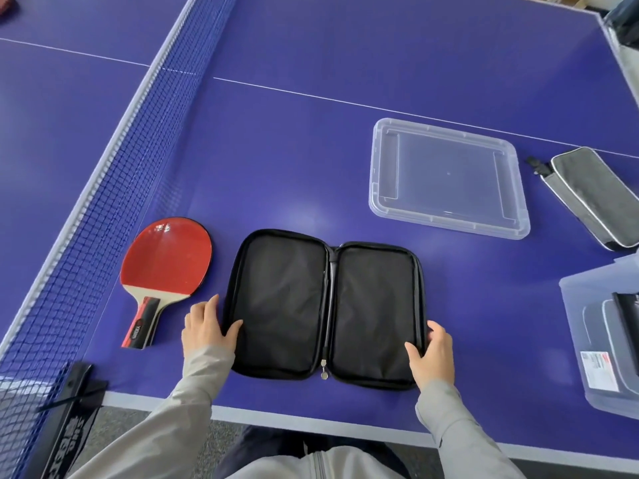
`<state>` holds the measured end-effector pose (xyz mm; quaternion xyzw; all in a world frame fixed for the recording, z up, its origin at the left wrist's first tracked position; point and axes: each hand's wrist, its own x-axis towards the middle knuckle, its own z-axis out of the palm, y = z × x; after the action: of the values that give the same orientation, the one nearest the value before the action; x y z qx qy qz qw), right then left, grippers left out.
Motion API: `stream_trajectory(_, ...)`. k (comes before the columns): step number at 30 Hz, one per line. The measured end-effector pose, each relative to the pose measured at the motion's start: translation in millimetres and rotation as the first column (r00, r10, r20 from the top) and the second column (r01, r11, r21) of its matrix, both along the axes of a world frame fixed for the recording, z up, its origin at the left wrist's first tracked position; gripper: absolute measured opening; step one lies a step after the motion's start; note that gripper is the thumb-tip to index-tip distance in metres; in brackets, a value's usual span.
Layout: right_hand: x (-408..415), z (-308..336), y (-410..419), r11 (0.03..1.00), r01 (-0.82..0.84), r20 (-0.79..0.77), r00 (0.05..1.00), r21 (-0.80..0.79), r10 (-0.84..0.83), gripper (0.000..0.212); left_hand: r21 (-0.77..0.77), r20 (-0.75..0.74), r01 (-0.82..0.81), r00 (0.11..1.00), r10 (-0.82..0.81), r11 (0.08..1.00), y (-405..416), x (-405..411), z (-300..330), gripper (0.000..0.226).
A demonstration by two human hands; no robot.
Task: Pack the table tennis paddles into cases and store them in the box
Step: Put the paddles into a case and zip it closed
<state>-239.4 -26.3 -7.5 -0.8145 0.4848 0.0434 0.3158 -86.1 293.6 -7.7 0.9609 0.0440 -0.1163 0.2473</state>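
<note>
- Black case [325, 309]: lies unzipped and flat on the table [311, 133].
- Left hand [204, 327]: grips the case's left edge.
- Right hand [433, 354]: grips its right edge.
- Paddle [166, 267]: just left of the case.
- Clear lid [446, 178]: beyond the case, to the right.

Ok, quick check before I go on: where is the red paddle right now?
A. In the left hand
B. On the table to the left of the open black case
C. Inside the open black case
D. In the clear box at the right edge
B: the red paddle lies flat on the table, left of the open black case, whose two halves hold nothing; the left hand grips the case's edge, not the paddle.
</note>
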Motion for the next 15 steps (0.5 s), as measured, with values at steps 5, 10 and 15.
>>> stream_trajectory(5,-8,2,-1,1.0,-0.021,0.016,1.0,0.021,0.021,0.057,0.084,0.286,-0.191,0.945,0.16,0.978,30,0,11,0.068)
stream_trajectory(10,-16,2,0,1.0,-0.017,0.02,1.0,0.018,0.016,0.055,0.066,0.186,-0.379,0.914,0.361,0.923,73,14,9,0.08)
stream_trajectory(15,-16,2,3,1.0,-0.024,0.0,1.0,0.015,0.024,0.053,-0.036,-0.048,-0.366,0.93,0.364,0.93,99,31,-2,0.062)
